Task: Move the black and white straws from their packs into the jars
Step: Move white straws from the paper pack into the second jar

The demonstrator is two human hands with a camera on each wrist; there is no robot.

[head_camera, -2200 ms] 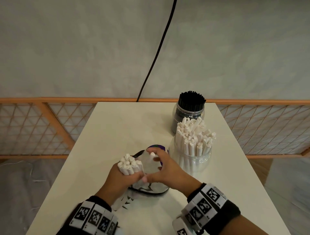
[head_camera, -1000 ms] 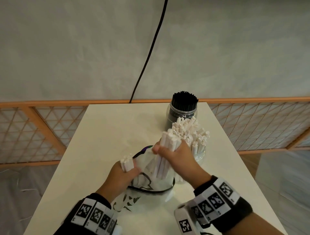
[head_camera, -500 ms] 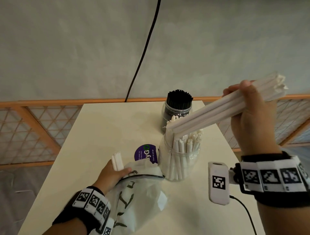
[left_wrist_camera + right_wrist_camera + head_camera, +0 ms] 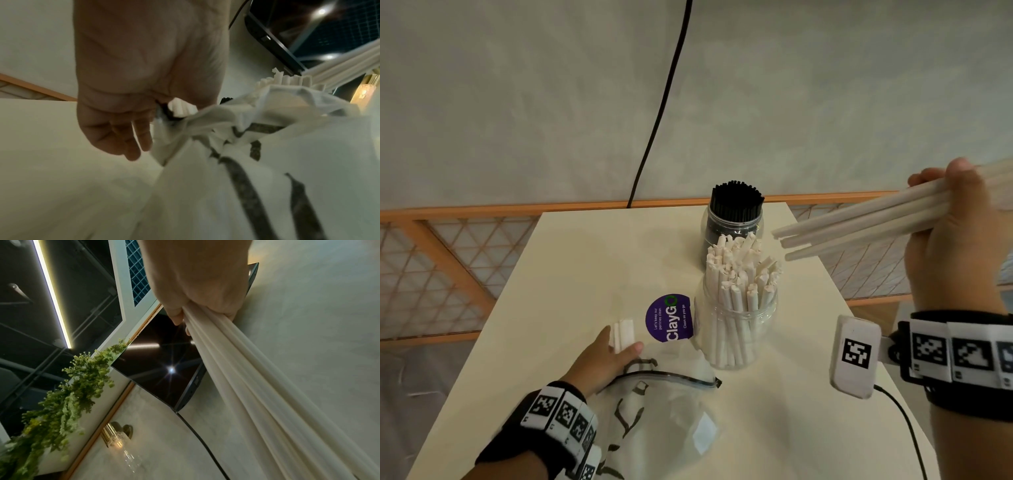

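My right hand (image 4: 941, 192) is raised at the upper right and grips a bundle of long white straws (image 4: 859, 222). Their tips point down-left, just right of and above the clear jar packed with white straws (image 4: 736, 329). Behind that jar stands a jar of black straws (image 4: 734, 219). My left hand (image 4: 621, 342) pinches a few white straws (image 4: 624, 330) at the mouth of the clear plastic pack (image 4: 664, 411), which lies on the table. The left wrist view shows these straw ends (image 4: 182, 108) against the palm beside the crumpled pack (image 4: 246, 162). In the right wrist view the fingers (image 4: 197, 305) are wrapped round the bundle (image 4: 246, 378).
A purple round sticker (image 4: 669, 318) lies on the cream table (image 4: 585, 274) left of the jar. A black cable (image 4: 661, 102) runs down the wall behind. An orange lattice railing (image 4: 448, 274) surrounds the table. A white tag box (image 4: 854, 356) with a cord hangs at my right wrist.
My right hand pulled a bundle of white straws out of the pack and lifted it up and to the right. The left hand stayed at the pack mouth with a few straws.
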